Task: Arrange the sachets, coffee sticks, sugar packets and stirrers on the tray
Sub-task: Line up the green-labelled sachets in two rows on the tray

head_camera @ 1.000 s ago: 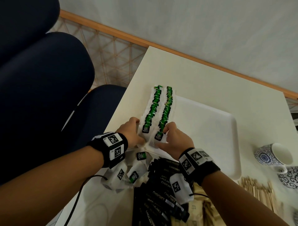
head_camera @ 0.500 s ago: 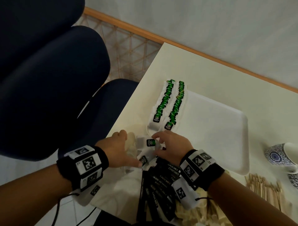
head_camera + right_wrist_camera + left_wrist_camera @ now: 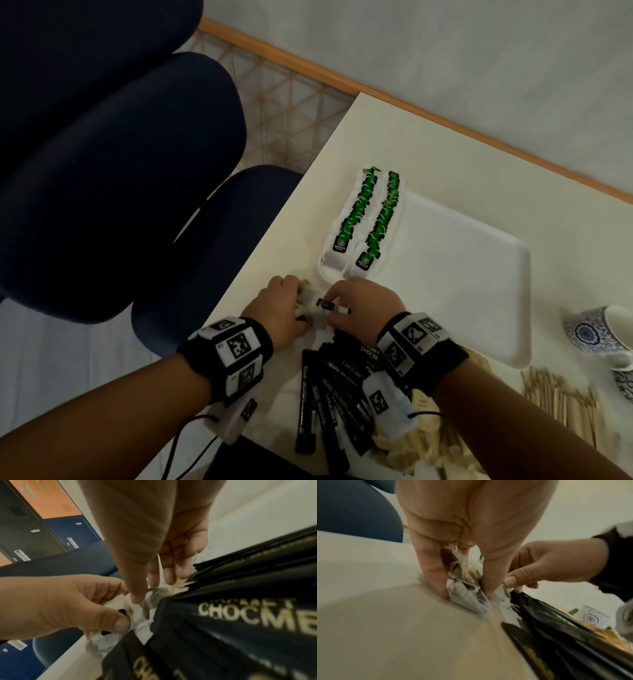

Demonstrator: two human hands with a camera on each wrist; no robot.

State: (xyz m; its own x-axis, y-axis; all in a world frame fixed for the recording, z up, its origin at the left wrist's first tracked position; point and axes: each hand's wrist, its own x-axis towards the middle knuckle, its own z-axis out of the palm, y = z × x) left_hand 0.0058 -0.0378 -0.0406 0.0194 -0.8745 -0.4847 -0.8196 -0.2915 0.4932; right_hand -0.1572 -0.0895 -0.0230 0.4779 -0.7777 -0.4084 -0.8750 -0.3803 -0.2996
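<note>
Now both hands are off the tray (image 3: 479,308) and down at the near-left table edge, bunched over the loose tea sachets (image 3: 315,308) they've dropped back to (a sec ago they were still patting the two green rows straight). Left hand (image 3: 279,308) has thumb + fingers curled round a crumpled wad of bags and strings; right hand (image 3: 363,303) pinches at the same wad w/ thumb and forefinger, one dark tag showing between them. Sachet rows (image 3: 368,219) lie along the tray's left side, rest of the tray bare. Coffee sticks (image 3: 335,387) sit fanned out just near of the hands, stirrers (image 3: 561,401) near-right, sugar packets (image 3: 421,442) under the right wrist, all off-tray. So: rows look tidied, next batch being gathered; prob. less than halfway thru.
</note>
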